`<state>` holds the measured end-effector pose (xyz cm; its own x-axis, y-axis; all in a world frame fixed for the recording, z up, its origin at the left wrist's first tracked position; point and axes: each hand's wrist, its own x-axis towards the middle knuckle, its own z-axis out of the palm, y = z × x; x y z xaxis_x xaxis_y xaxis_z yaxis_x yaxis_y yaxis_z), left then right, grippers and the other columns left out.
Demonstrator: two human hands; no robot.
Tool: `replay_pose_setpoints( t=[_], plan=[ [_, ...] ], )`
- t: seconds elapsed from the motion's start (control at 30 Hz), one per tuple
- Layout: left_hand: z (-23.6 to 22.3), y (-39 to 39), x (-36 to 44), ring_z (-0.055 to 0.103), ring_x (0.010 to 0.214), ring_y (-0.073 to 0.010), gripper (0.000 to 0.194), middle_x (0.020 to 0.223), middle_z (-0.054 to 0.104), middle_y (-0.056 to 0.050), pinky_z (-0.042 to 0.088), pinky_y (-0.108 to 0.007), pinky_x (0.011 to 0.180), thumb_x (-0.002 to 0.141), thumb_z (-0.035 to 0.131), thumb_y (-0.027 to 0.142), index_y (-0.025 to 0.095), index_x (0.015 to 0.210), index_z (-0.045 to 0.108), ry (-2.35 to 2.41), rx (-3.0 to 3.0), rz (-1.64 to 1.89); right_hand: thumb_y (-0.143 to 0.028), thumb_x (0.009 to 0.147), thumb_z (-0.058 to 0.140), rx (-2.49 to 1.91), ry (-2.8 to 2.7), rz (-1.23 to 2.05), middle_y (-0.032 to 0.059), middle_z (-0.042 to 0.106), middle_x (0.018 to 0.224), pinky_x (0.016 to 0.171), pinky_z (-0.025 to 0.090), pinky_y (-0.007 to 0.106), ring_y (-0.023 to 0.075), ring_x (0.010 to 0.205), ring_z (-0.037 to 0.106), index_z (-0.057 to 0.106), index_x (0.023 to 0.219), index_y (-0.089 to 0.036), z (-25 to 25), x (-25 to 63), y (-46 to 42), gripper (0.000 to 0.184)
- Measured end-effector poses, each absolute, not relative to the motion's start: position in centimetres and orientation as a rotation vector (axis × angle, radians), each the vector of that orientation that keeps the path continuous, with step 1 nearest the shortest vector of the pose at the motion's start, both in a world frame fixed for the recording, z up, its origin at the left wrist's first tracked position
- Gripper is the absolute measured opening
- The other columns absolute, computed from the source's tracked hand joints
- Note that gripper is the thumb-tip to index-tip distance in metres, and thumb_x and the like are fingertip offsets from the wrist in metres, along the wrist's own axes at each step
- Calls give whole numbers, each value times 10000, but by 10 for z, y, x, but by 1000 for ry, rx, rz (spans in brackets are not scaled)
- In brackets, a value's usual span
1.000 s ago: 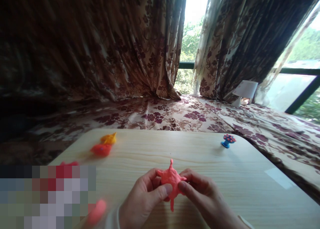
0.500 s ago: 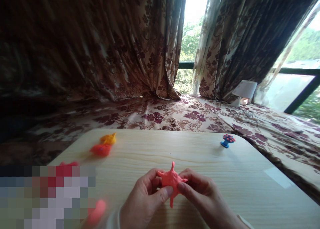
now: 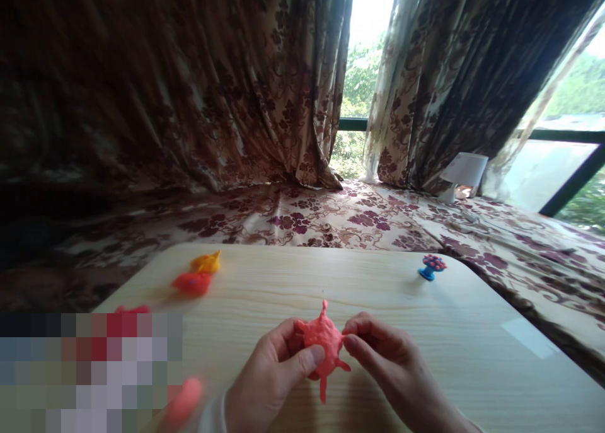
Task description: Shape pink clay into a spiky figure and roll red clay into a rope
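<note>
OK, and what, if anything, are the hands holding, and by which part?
A pink clay-like figure: the left hand grips the left side of its body; the right hand pinches a limb on its right side.

Beyond the far edge of the pale wood-grain tabletop (image 3: pixel 265 310), a cream cloth (image 3: pixel 293 222) with plum-coloured flowers is spreading back to heavy floral curtains (image 3: pixel 265 105), and the space past the left edge is sinking into shadow. Daylight is pouring through the gap between the drapes, where a window with a dark green frame (image 3: pixel 353 124) is showing leafy trees (image 3: pixel 362 74). Past the far right corner, a white-shaded lamp (image 3: pixel 466 168) is standing near more glass (image 3: pixel 543 171).
</note>
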<state>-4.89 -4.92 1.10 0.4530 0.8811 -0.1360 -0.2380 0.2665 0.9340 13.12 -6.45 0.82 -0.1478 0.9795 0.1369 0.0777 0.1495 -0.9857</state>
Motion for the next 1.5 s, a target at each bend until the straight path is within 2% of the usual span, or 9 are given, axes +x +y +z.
replay_pose_setpoints(
  t=[0.1, 0.3, 0.53, 0.73, 0.97, 1.23, 1.5],
  plan=[
    [11, -49, -49, 587, 805, -170, 262, 869, 699, -60, 420, -283, 738, 733, 685, 300, 113, 908, 631, 770, 1041, 859, -346, 835, 589, -1099, -1468, 1131, -11, 556, 689, 633, 415, 222, 130, 673, 510, 597, 705, -174, 10, 131, -64, 215],
    [11, -49, -49, 577, 807, -158, 250, 881, 700, -57, 416, -269, 741, 739, 680, 293, 116, 909, 633, 763, 1035, 856, -362, 853, 560, -1142, -1430, 1173, 9, 587, 791, 675, 435, 247, 153, 748, 531, 615, 865, -194, 7, 133, -66, 177],
    [13, -52, -49, 594, 769, -155, 241, 822, 704, -41, 430, -259, 733, 714, 700, 301, 139, 882, 642, 773, 1037, 860, -345, 845, 568, -1112, -1471, 1167, 2, 568, 703, 633, 432, 237, 137, 678, 514, 590, 716, -169, 9, 132, -66, 219],
    [20, -54, -47, 595, 772, -152, 220, 821, 703, -32, 437, -247, 737, 712, 698, 316, 164, 869, 673, 750, 1091, 824, -370, 844, 569, -1135, -1318, 1244, 18, 656, 887, 729, 467, 255, 159, 809, 584, 640, 959, -216, 19, 131, -68, 205],
    [20, -52, -51, 547, 789, -166, 291, 824, 682, -51, 407, -266, 745, 738, 651, 355, 143, 932, 693, 744, 1147, 810, -390, 816, 600, -1155, -1239, 1284, 7, 666, 749, 703, 467, 253, 143, 725, 584, 667, 937, -194, 20, 131, -69, 239],
    [16, -50, -52, 527, 764, -176, 323, 799, 661, -65, 393, -294, 734, 729, 648, 371, 121, 929, 693, 754, 1132, 794, -385, 816, 601, -1101, -1296, 1277, -18, 554, 657, 618, 418, 231, 116, 643, 497, 618, 751, -156, 17, 131, -67, 238],
    [18, -52, -50, 575, 779, -199, 317, 804, 690, -80, 413, -309, 748, 723, 659, 356, 116, 929, 684, 733, 1091, 803, -410, 847, 532, -1128, -1338, 1324, -1, 552, 666, 645, 413, 270, 143, 661, 503, 583, 757, -152, 18, 130, -68, 277]
  ],
)
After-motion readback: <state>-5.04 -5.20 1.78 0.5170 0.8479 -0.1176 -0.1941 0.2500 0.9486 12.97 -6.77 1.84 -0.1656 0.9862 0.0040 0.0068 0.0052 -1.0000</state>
